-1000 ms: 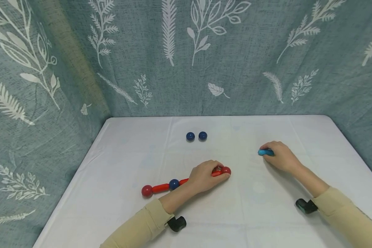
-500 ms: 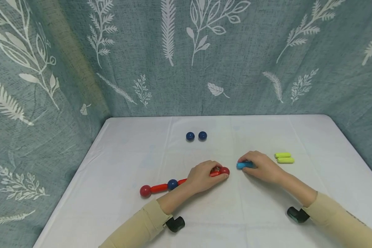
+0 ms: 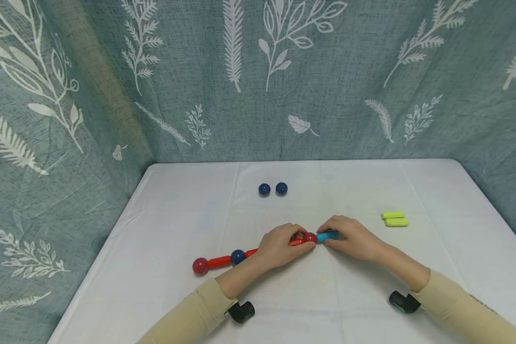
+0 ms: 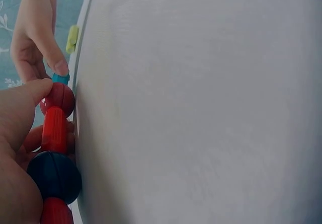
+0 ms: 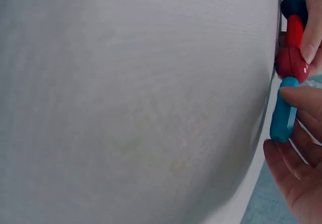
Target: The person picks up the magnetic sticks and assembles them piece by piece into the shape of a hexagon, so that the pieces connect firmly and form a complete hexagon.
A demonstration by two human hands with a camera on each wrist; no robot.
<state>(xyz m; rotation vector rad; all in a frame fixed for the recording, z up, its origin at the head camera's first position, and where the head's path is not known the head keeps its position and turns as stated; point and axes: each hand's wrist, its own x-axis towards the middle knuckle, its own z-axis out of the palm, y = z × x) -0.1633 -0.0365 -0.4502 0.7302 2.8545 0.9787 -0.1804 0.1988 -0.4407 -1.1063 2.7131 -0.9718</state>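
Observation:
A chain of toy building sticks and balls lies slantwise on the table in the head view, with a red end ball [image 3: 200,266], a red stick [image 3: 219,262] and a dark blue ball [image 3: 238,257] showing at its left. My left hand [image 3: 279,246] covers part of the chain and grips it by the red ball [image 3: 310,238] at its right end; the thumb lies on that ball in the left wrist view. My right hand [image 3: 356,238] pinches a light blue stick [image 5: 285,110] between thumb and fingers. One end of this stick meets the red ball, in line with the chain.
Two dark blue balls [image 3: 273,189] sit side by side toward the back of the white-covered table [image 3: 189,200]. Two yellow-green sticks [image 3: 394,219] lie together to the right, beyond my right hand. A leaf-patterned curtain [image 3: 258,119] rises behind the table's back edge.
My right hand has carried the light blue stick left and nearer, up to the red ball, uncovering the yellow-green sticks. My left hand keeps its grip; the chain has slid slightly left.

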